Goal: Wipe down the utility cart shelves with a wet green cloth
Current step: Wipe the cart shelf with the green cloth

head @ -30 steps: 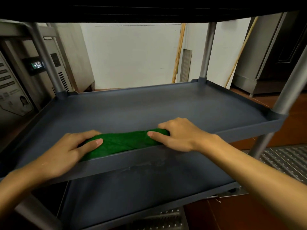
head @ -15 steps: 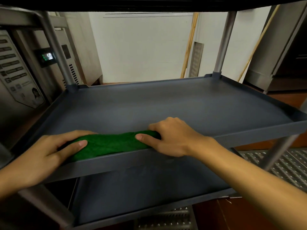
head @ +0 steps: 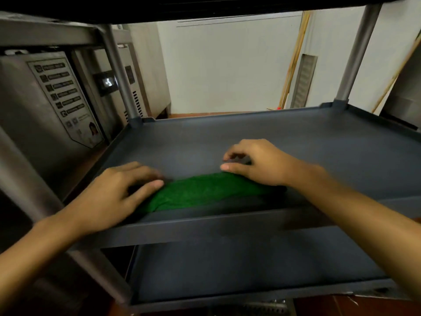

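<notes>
One green cloth (head: 205, 190) lay bunched near the front edge of the middle shelf (head: 273, 137), its left end held in the left hand (head: 109, 197), the right hand (head: 257, 165) resting loosely bent on its right end.

The cloth (head: 205, 192) is plain deep green on the matte slate-grey middle shelf (head: 273, 137), and the lower shelf (head: 250, 270) under it is the same grey. Beyond the middle shelf the wall (head: 227, 65) is off-white and the floor strip (head: 216, 114) reddish brown; left of it, the steel cabinet (head: 25, 115) is dull silver with a pale label (head: 66, 96) of dark rows.
</notes>
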